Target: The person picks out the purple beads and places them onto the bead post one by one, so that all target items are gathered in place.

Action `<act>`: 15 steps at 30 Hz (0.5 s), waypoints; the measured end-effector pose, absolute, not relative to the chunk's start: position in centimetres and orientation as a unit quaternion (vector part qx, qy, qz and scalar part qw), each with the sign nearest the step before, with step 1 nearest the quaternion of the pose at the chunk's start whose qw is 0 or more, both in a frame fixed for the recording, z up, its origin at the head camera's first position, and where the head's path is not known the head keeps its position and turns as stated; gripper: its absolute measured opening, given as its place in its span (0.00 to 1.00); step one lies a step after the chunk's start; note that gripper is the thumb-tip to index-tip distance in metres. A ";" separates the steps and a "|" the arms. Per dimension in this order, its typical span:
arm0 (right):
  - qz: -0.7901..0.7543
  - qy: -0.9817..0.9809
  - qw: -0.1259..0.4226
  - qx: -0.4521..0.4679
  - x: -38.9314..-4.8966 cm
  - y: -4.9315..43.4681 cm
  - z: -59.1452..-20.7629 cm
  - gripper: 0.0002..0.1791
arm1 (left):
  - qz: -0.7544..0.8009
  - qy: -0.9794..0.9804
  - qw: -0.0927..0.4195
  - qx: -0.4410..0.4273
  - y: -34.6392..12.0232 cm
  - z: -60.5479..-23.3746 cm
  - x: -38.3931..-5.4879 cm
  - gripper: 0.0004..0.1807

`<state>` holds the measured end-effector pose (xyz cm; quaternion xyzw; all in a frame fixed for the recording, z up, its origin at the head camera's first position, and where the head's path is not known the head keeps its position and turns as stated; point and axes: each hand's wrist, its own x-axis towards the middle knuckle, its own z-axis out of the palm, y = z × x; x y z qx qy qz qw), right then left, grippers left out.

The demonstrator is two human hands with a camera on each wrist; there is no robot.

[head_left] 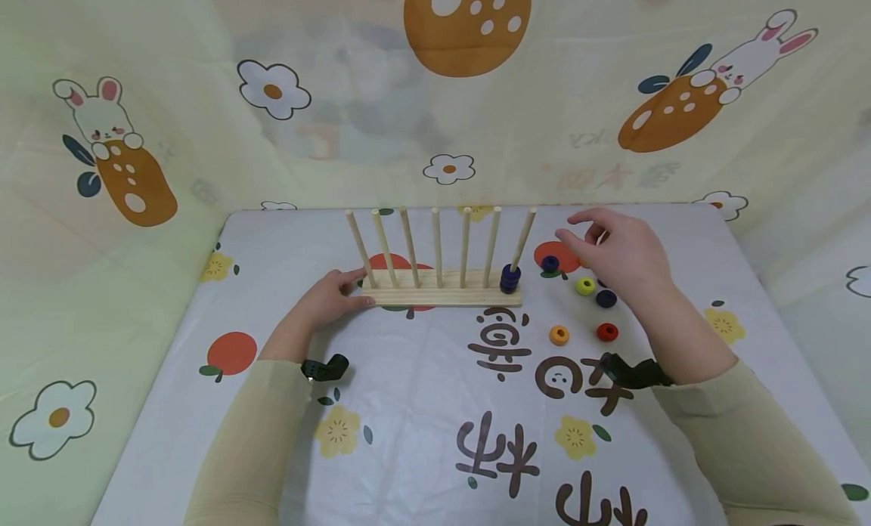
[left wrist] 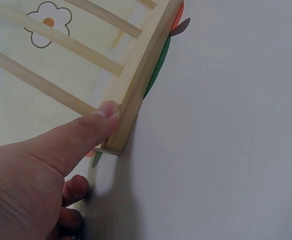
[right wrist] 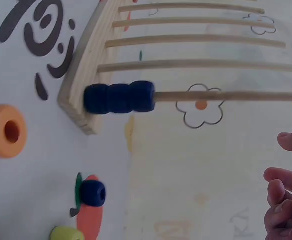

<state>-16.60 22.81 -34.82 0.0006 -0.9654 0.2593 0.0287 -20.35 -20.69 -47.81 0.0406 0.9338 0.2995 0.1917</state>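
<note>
A wooden peg rack (head_left: 442, 295) stands on the table, a row of several upright dowels on a long base. Three dark blue beads (right wrist: 119, 97) are stacked at the foot of its rightmost dowel. My left hand (head_left: 330, 299) grips the left end of the base, thumb (left wrist: 103, 115) on its front edge. To the right of the rack, my right hand (head_left: 626, 254) hovers in the air above loose beads, thumb and index finger apart, holding nothing. Below it lie a yellow-green bead (head_left: 585, 286) and a dark blue bead (head_left: 605, 298); another dark bead is partly hidden behind the hand.
Nearer the front are an orange bead (head_left: 559, 335) and a red bead (head_left: 608, 332). One more dark blue bead (head_left: 550, 264) lies beside the rack's right end. A printed cloth (head_left: 395, 435) covers the table, and a patterned curtain (head_left: 367, 148) hangs behind it.
</note>
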 end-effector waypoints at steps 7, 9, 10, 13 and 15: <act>0.250 -0.968 0.004 -0.008 -16.5 24.4 -36.4 0.34 | 0.300 0.933 0.194 0.035 -20.7 -47.8 -20.3 0.42; 0.246 -0.969 -0.001 -0.007 -16.4 24.8 -37.0 0.32 | 0.301 0.933 0.195 0.034 -20.7 -47.9 -20.4 0.42; 0.244 -0.970 -0.004 -0.006 -16.4 25.1 -37.3 0.31 | 0.301 0.933 0.195 0.034 -20.7 -47.9 -20.4 0.42; 0.238 -0.971 -0.011 -0.001 -16.3 25.7 -38.1 0.29 | 0.301 0.933 0.196 0.033 -20.7 -47.8 -20.3 0.42; 0.236 -0.972 -0.017 0.001 -16.3 26.1 -38.6 0.28 | 0.300 0.933 0.197 0.031 -20.6 -47.8 -20.3 0.42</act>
